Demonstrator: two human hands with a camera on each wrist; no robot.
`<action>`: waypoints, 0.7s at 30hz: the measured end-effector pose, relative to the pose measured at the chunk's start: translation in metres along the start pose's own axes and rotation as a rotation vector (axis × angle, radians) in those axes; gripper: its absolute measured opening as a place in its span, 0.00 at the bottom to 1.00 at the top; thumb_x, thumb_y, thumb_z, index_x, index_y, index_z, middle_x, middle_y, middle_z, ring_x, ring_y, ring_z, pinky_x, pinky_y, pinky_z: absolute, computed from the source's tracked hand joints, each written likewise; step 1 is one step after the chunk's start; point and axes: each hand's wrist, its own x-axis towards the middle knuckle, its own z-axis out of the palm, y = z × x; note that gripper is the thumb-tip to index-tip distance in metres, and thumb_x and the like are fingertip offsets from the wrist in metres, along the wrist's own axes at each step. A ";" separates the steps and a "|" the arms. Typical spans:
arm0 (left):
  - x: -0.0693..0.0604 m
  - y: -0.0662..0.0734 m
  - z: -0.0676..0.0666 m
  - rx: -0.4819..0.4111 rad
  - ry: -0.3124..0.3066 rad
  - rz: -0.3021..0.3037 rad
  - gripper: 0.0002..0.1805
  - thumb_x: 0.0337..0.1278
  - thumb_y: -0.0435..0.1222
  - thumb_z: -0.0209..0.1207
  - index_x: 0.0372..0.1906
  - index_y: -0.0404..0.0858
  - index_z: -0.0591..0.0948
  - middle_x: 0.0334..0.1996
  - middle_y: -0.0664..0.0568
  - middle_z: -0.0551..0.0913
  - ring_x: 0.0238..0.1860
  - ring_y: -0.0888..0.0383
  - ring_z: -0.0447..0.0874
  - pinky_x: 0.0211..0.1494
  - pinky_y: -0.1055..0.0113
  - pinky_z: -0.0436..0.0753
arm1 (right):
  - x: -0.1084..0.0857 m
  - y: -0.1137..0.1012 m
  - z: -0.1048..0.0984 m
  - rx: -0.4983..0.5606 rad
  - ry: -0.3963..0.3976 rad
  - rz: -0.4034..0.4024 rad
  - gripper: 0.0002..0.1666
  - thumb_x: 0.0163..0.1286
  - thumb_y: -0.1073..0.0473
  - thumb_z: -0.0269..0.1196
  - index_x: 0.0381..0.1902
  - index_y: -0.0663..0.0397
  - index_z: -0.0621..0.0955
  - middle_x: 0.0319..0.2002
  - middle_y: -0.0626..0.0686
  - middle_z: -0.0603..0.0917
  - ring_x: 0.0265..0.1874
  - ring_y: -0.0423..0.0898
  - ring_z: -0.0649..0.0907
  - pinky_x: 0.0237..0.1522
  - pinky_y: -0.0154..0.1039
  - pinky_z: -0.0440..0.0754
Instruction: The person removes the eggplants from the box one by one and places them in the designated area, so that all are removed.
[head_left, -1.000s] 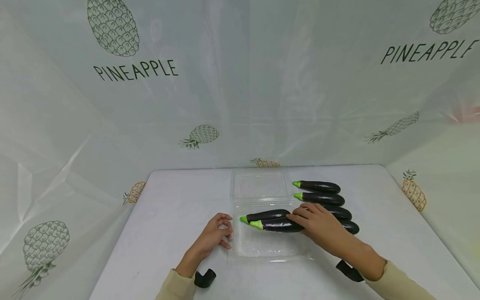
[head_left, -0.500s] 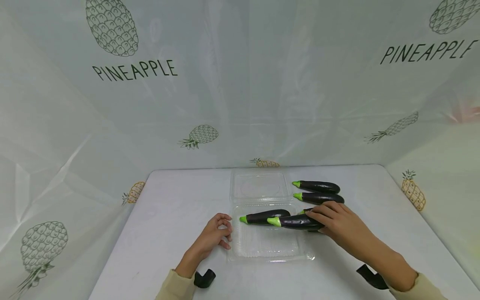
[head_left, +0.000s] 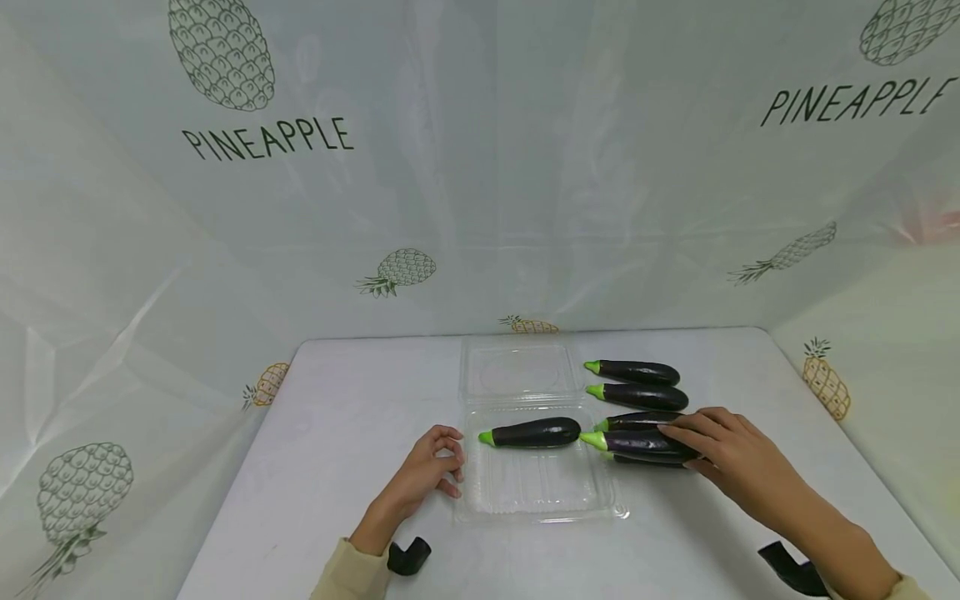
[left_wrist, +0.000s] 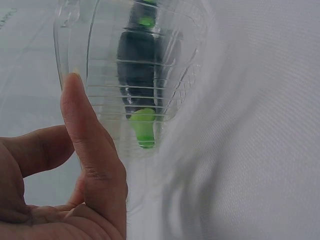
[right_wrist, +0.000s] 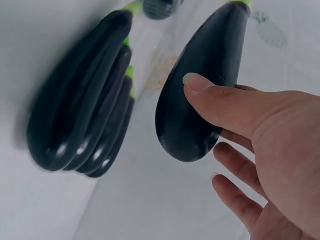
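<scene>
My right hand pinches a dark purple eggplant with a green stem end, thumb on one side and fingers on the other. In the right wrist view this held eggplant hangs apart from a row of several others. A clear plastic clamshell container lies with its lid back; one eggplant rests crosswise in its base. At the container's left edge my left hand has loosely bent fingers. In the left wrist view a straight finger reaches the clear rim.
The container's lid lies flat behind its base. To its right are two eggplants at the back of the row, and others partly hidden under the held one. A white table bears everything; a pineapple-print sheet hangs around.
My right hand has carried its eggplant rightward, from over the container to over the row at the right. The other eggplant stays in the container, and my left hand has not moved.
</scene>
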 end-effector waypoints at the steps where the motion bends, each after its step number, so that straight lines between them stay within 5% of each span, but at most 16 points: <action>1: 0.000 0.000 0.000 0.001 0.000 0.001 0.22 0.68 0.23 0.56 0.63 0.26 0.66 0.41 0.47 0.75 0.29 0.57 0.78 0.25 0.69 0.85 | -0.003 0.002 0.000 -0.003 -0.002 0.007 0.41 0.37 0.66 0.84 0.56 0.50 0.88 0.50 0.49 0.87 0.50 0.54 0.82 0.47 0.56 0.84; 3: 0.000 0.000 0.000 0.002 -0.001 0.003 0.22 0.68 0.23 0.56 0.63 0.26 0.66 0.41 0.47 0.75 0.29 0.57 0.78 0.25 0.69 0.85 | -0.009 0.006 0.000 0.000 0.001 0.011 0.39 0.40 0.64 0.83 0.56 0.49 0.88 0.50 0.49 0.86 0.49 0.54 0.82 0.47 0.55 0.83; 6: 0.000 -0.001 0.000 0.002 -0.002 0.007 0.22 0.69 0.23 0.55 0.64 0.26 0.66 0.40 0.47 0.75 0.29 0.57 0.78 0.25 0.69 0.85 | -0.018 0.013 0.001 -0.004 0.020 0.007 0.23 0.70 0.42 0.69 0.56 0.48 0.88 0.49 0.48 0.86 0.49 0.53 0.82 0.48 0.51 0.80; 10: 0.000 -0.001 0.000 -0.001 0.000 0.009 0.22 0.68 0.22 0.55 0.63 0.26 0.66 0.40 0.48 0.75 0.29 0.57 0.78 0.25 0.69 0.85 | -0.028 0.021 0.004 -0.006 0.042 0.007 0.47 0.81 0.30 0.28 0.54 0.47 0.88 0.48 0.47 0.86 0.48 0.52 0.82 0.47 0.47 0.77; 11: 0.000 -0.001 0.000 -0.002 0.002 0.008 0.22 0.67 0.22 0.56 0.63 0.26 0.66 0.40 0.48 0.75 0.29 0.57 0.78 0.25 0.69 0.85 | -0.031 0.023 0.005 -0.005 0.041 0.009 0.47 0.81 0.30 0.28 0.54 0.47 0.88 0.48 0.47 0.86 0.47 0.52 0.82 0.47 0.47 0.78; 12: 0.000 0.000 0.000 -0.003 0.003 0.008 0.22 0.67 0.22 0.56 0.63 0.26 0.67 0.40 0.48 0.75 0.29 0.57 0.78 0.25 0.69 0.85 | -0.033 0.024 0.005 -0.005 0.037 0.013 0.47 0.80 0.30 0.29 0.54 0.47 0.88 0.48 0.47 0.86 0.47 0.52 0.82 0.46 0.48 0.78; 14: 0.000 0.000 0.000 -0.003 0.006 0.008 0.22 0.67 0.21 0.55 0.63 0.26 0.67 0.40 0.48 0.75 0.29 0.57 0.78 0.24 0.69 0.85 | -0.038 0.027 0.005 -0.009 0.020 0.020 0.32 0.78 0.32 0.51 0.54 0.46 0.88 0.48 0.47 0.86 0.48 0.52 0.82 0.45 0.50 0.80; 16: -0.001 0.000 0.000 -0.003 0.008 0.008 0.22 0.67 0.22 0.55 0.63 0.26 0.67 0.40 0.46 0.75 0.29 0.57 0.77 0.24 0.69 0.85 | -0.042 0.029 0.005 -0.017 -0.002 0.030 0.24 0.64 0.41 0.72 0.53 0.46 0.89 0.48 0.47 0.86 0.48 0.53 0.82 0.44 0.53 0.82; 19: -0.001 0.000 0.000 0.001 0.009 0.008 0.22 0.68 0.22 0.55 0.63 0.25 0.66 0.40 0.45 0.75 0.29 0.57 0.77 0.24 0.70 0.84 | -0.047 0.031 0.006 -0.029 -0.033 0.044 0.39 0.34 0.62 0.84 0.52 0.47 0.89 0.47 0.48 0.86 0.47 0.53 0.82 0.43 0.56 0.84; 21: -0.001 0.000 -0.001 0.003 0.010 0.007 0.22 0.68 0.22 0.55 0.63 0.25 0.66 0.40 0.45 0.75 0.29 0.57 0.77 0.24 0.70 0.85 | -0.050 0.032 0.007 -0.033 -0.045 0.051 0.41 0.32 0.63 0.86 0.51 0.47 0.89 0.47 0.48 0.86 0.47 0.53 0.83 0.42 0.56 0.85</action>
